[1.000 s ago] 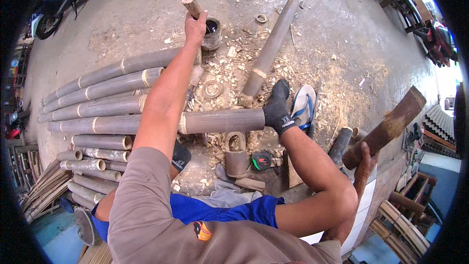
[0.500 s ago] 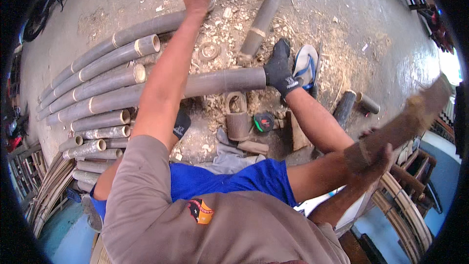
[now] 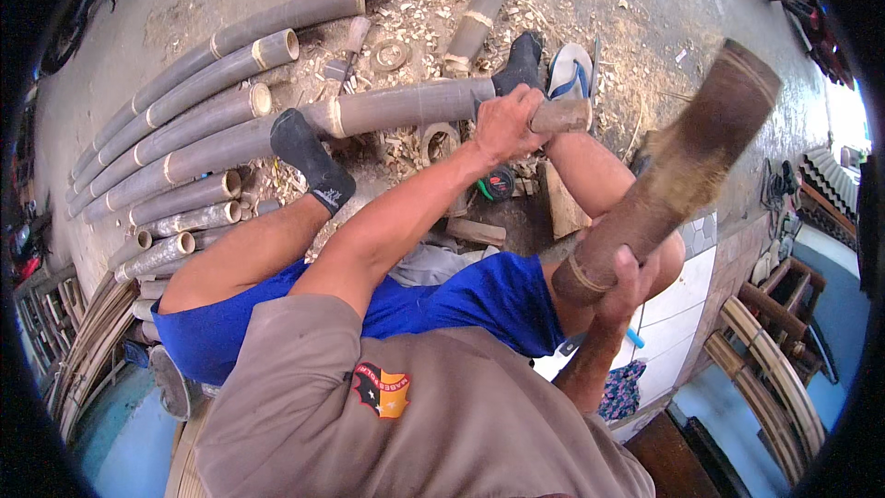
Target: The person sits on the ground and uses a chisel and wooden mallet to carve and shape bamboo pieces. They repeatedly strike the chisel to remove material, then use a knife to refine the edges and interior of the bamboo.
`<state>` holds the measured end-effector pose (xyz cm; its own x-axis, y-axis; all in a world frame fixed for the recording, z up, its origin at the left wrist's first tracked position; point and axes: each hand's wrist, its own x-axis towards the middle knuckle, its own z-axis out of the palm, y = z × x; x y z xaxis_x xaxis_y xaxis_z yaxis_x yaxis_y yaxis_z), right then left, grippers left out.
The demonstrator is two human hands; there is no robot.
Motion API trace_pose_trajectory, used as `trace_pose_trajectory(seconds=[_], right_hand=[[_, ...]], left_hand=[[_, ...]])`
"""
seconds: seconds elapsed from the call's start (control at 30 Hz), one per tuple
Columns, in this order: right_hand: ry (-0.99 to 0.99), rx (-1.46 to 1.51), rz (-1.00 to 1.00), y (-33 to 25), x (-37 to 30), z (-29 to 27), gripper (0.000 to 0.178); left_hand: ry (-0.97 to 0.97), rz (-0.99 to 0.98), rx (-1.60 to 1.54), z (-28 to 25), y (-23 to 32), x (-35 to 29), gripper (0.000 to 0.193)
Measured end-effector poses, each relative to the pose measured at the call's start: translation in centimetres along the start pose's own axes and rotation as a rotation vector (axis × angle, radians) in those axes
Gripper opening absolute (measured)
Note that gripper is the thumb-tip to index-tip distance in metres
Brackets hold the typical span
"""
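Note:
My left hand (image 3: 507, 124) is closed around a short, thick wooden piece (image 3: 562, 115), like a tool handle; its other end is hidden by my fingers. In my right hand (image 3: 627, 281) is a thick brown bamboo piece (image 3: 673, 184), gripped near its lower end and slanting up to the right. A rough, frayed fibrous band runs round its middle. Left of my left hand, a long grey bamboo pole (image 3: 406, 108) lies across the floor. My left socked foot (image 3: 302, 148) crosses it, and my right socked foot (image 3: 519, 63) is against its end.
Several bamboo poles (image 3: 230, 97) lie side by side at the left. Wood chips cover the floor, with a wooden-handled tool (image 3: 356, 37), a tape measure (image 3: 498, 183), a bamboo offcut (image 3: 441, 143) and a flip-flop (image 3: 570, 69) among them. Bent bamboo strips (image 3: 765, 373) stand at lower right.
My left hand has come back from the far side to the middle. My right hand has swung the bamboo piece inward and steeper. My left foot has moved onto the pole.

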<state>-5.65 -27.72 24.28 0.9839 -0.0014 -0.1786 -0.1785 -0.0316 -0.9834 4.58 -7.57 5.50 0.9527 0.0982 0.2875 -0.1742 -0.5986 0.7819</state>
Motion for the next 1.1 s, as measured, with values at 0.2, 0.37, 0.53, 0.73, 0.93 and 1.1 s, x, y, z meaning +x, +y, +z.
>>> trace_pose_trajectory(seconds=[0.2, 0.37, 0.53, 0.73, 0.93, 1.1], right_hand=[[0.068, -0.079, 0.132, 1.2, -1.1, 2.3, 0.07], [0.034, -0.081, 0.166, 2.0, -0.4, 2.3, 0.07], [0.021, -0.024, 0.211, 2.0, 0.2, 1.7, 0.084], [0.175, -0.289, 0.002, 1.5, 0.9, 1.5, 0.079], [0.161, -0.604, 0.086, 0.7, 4.0, 3.1, 0.081], [-0.019, -0.701, -0.171, 6.3, 6.3, 1.6, 0.078]], left_hand=[[0.002, -0.069, 0.018, -0.6, -1.3, 1.0, 0.045], [-0.008, -0.077, 0.004, -0.6, -1.9, 1.5, 0.043], [-0.005, -0.073, 0.009, -0.5, -2.1, 1.7, 0.041], [0.036, -0.042, -0.026, 0.0, -2.7, 1.8, 0.04], [0.084, -0.045, -0.029, 0.3, -3.2, 1.9, 0.043], [0.027, -0.072, -0.003, -0.1, -3.2, 2.3, 0.044]])
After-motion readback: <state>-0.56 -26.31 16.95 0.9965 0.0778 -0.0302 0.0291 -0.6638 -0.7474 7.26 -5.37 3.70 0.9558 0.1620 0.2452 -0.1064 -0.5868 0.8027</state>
